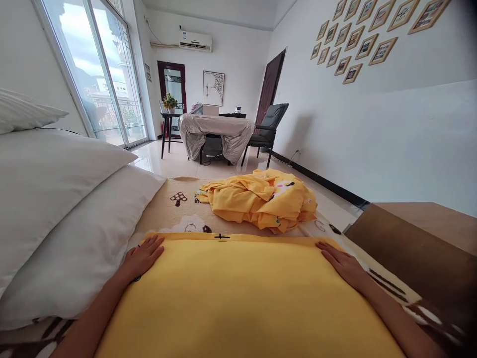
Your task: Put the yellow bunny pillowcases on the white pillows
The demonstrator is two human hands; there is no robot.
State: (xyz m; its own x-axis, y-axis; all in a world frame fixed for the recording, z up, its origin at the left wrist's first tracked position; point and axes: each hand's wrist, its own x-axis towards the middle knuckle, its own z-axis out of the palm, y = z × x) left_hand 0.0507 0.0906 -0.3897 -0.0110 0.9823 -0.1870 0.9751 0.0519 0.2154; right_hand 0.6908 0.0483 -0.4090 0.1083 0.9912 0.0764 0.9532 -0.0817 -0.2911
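Observation:
A smooth yellow cloth (pixel 238 293), which looks like a pillowcase, is spread in front of me with a darker band along its far edge and a small black mark in the middle of that band. My left hand (pixel 144 256) lies flat on its far left corner, fingers stretched out. At the far right corner, my right hand (pixel 342 262) presses down in the same way with its fingers extended. Just beyond the cloth sits a crumpled heap of yellow printed fabric (pixel 257 199). Neither hand grips anything.
White pillows (pixel 85 238) are stacked on the left. Beneath everything is a beige patterned blanket (pixel 160 211). To the right stands a brown box-like piece (pixel 413 243). Farther back are a covered table (pixel 216 124), a black chair (pixel 270 127) and a potted plant (pixel 170 101).

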